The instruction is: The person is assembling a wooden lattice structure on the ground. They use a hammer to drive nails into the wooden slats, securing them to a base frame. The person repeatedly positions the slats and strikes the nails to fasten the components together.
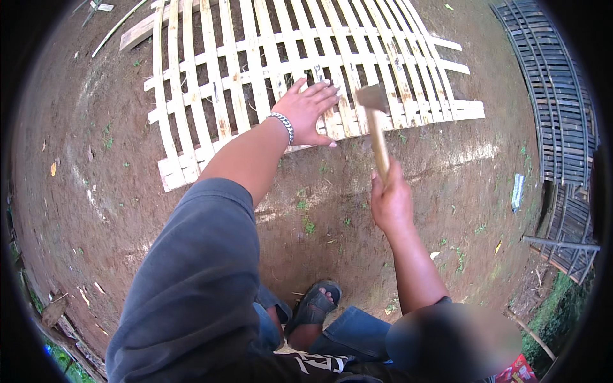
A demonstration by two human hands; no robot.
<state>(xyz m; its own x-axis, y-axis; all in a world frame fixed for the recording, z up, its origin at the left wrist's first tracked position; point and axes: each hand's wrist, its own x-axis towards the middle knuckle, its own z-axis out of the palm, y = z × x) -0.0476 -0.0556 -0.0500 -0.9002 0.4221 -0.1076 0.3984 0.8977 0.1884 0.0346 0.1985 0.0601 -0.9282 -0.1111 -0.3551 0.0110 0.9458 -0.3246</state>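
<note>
A panel of pale, bamboo-like slats [254, 64], crossed by several strips, lies on the dirt ground in front of me. My left hand [305, 112] presses on its near edge with the fingers stretched out and holds nothing; a chain bracelet [283, 126] circles that wrist. Wrapped round the lower end of a wooden handle, my right hand [393, 203] grips a hammer [378, 142]. The hammer's dark, slightly blurred head [372, 97] appears over the near edge of the panel, to the right of my left hand. Whether it touches the slats I cannot tell.
A wooden beam [137, 35] shows by the panel's far left corner. Dark slatted bamboo [555, 96] runs along the right side, with a pale, clear-looking scrap [517, 191] on the dirt beside it. My sandalled foot [316, 305] stands below; a red packet [518, 370] lies lower right.
</note>
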